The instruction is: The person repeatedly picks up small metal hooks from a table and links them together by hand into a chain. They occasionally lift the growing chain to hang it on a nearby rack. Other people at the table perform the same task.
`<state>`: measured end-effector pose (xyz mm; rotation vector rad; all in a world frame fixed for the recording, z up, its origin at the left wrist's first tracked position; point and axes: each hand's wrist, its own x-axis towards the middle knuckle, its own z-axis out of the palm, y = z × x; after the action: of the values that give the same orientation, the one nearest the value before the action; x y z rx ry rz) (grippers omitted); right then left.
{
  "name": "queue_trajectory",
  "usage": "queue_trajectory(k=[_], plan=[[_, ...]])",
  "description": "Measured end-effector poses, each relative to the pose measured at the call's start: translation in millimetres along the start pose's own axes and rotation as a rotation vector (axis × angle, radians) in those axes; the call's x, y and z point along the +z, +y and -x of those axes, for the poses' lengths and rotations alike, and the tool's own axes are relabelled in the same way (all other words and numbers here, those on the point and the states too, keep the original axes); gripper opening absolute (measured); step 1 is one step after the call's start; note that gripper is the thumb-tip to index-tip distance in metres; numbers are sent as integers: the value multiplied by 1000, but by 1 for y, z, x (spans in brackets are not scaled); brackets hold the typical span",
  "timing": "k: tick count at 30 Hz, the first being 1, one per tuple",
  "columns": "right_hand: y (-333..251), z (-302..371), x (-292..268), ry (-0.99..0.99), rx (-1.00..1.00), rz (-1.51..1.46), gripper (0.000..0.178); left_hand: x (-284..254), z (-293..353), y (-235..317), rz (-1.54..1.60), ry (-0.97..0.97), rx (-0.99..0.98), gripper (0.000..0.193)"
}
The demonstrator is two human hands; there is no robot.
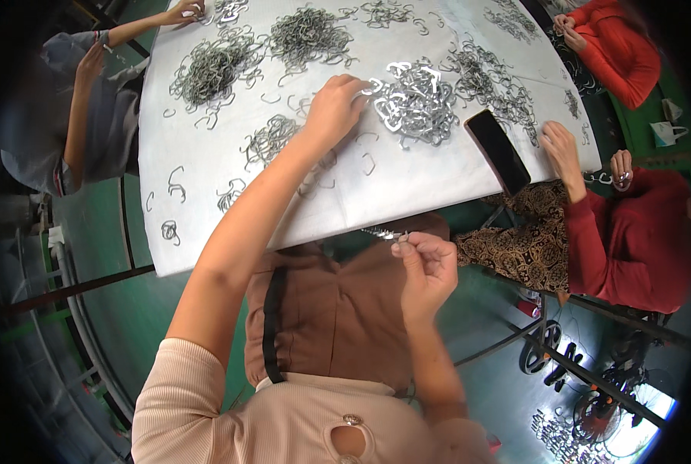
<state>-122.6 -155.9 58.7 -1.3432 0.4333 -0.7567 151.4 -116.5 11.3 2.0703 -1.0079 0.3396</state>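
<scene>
Stretched over the white tabletop, my left hand (pixel 336 112) has its fingers bent, their tips on a bright silver C-shaped metal link (pixel 372 87) at the left side of a shiny pile of such links (pixel 419 108). My right hand (pixel 429 271) is above my lap, just off the table's near edge. Thumb and fingers there pinch a short string of small silver links (pixel 382 233), which points left toward the table. How its pieces join is too small to tell.
Darker piles of links (pixel 214 69) spread over the white table (pixel 338 205). A black phone (pixel 498 151) lies right of the shiny pile. Co-workers sit around: one in grey (pixel 106 116) at left, one in dark red (pixel 616 255) at right, another in bright red (pixel 620 54) farther back.
</scene>
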Motion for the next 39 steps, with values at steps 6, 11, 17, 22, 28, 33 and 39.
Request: queue_trajectory(k=[6, 11, 17, 22, 28, 33, 39], plan=[[6, 0, -6, -39, 14, 6, 17, 22, -38, -23, -157, -199, 118, 24], [9, -2, -9, -41, 22, -13, 16, -18, -61, -11, 113, -343, -202, 19], [10, -4, -8, -59, 22, -25, 16, -31, -54, -40, 102, -424, -464, 25], [9, -1, -8, -66, 26, 11, 17, -19, -64, -39, -93, -337, -452, 30], [5, 2, -6, -80, 62, 33, 18, -3, -68, -23, -53, -533, -447, 30], [8, 7, -9, -74, 61, -6, 17, -17, -77, -26, 325, -473, -451, 24], [9, 11, -7, -81, 38, -18, 16, -8, -73, -29, -136, -504, -517, 36]])
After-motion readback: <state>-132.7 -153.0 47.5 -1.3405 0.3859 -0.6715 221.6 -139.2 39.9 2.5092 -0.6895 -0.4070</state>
